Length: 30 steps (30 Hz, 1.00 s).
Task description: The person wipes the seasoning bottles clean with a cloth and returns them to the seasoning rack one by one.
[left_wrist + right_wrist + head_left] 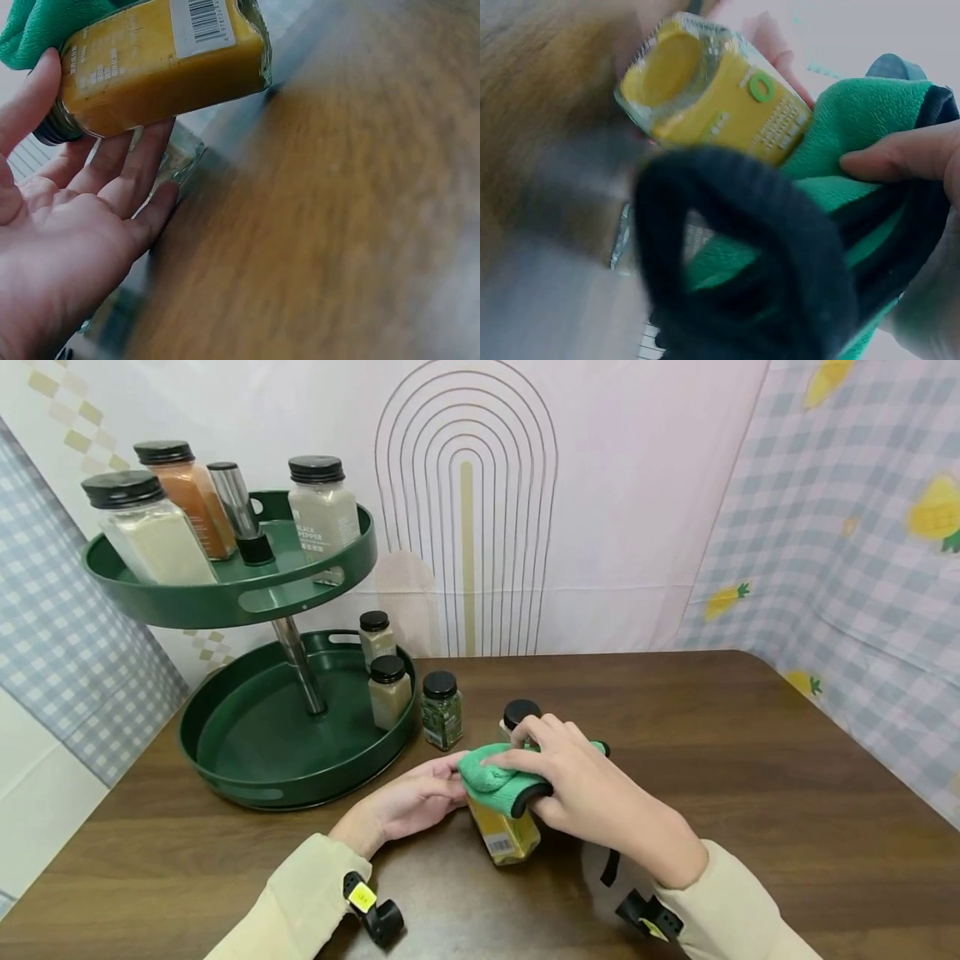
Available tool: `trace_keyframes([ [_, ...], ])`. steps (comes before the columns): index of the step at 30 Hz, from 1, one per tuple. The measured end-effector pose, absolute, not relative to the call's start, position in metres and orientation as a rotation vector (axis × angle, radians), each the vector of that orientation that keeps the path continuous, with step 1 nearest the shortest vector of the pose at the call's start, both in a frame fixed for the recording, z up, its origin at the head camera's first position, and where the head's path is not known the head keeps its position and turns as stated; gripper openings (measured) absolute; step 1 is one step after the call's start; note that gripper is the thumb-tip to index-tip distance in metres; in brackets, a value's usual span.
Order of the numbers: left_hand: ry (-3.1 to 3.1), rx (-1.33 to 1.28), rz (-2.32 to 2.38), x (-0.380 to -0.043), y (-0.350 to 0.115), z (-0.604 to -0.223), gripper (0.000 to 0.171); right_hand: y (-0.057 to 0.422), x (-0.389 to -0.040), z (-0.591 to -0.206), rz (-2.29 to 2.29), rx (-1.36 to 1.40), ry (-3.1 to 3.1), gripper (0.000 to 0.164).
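Observation:
My left hand (412, 802) holds a glass spice jar (504, 842) of yellow powder near its dark-lidded end, thumb on one side and fingers beneath. The jar is tilted, its barcode label facing up in the left wrist view. From the other side my right hand (581, 789) grips a green cloth (495, 774) with black edging, bunched over the jar's upper end. The cloth hides the lid in the head view. A black loop (742, 187) on the cloth crosses the right wrist view. Behind the right hand stands another black-lidded jar (521, 713), mostly hidden.
To the left is a two-tier green turntable rack (262, 789). Larger jars, including a black pepper jar (318, 518), and a silver cylinder (236, 502) stand on top; two small jars sit below. A jar of green herbs (442, 714) stands beside it on the wooden table (720, 760).

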<state>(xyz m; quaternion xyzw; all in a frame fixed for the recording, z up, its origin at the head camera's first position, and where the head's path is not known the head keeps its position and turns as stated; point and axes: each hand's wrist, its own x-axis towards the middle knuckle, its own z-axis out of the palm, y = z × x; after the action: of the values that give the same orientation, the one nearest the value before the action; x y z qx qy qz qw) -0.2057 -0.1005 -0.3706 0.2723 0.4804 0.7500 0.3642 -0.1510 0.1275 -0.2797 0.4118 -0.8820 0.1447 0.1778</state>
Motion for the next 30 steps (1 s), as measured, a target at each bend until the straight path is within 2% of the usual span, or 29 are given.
trace_keyframes([
  [8, 1.258, 0.666, 1.908, -0.204, -0.098, -0.373, 0.054, 0.134, -0.148, -0.274, 0.411, 1.237, -2.617, 0.056],
  [21, 1.253, 0.553, 1.914, -0.205, -0.099, -0.368, 0.058, 0.138, -0.136, -0.262, 0.361, 1.399, -2.855, 0.057],
  [24, 1.25, 0.544, 1.928, -0.204, -0.099, -0.368, 0.051, 0.139, -0.134, -0.261, 0.339, 1.454, -2.868, 0.055],
  [30, 1.242, 0.592, 1.961, -0.204, -0.098, -0.371, 0.024, 0.144, -0.13, -0.253, 0.344, 1.481, -2.892, 0.058],
])
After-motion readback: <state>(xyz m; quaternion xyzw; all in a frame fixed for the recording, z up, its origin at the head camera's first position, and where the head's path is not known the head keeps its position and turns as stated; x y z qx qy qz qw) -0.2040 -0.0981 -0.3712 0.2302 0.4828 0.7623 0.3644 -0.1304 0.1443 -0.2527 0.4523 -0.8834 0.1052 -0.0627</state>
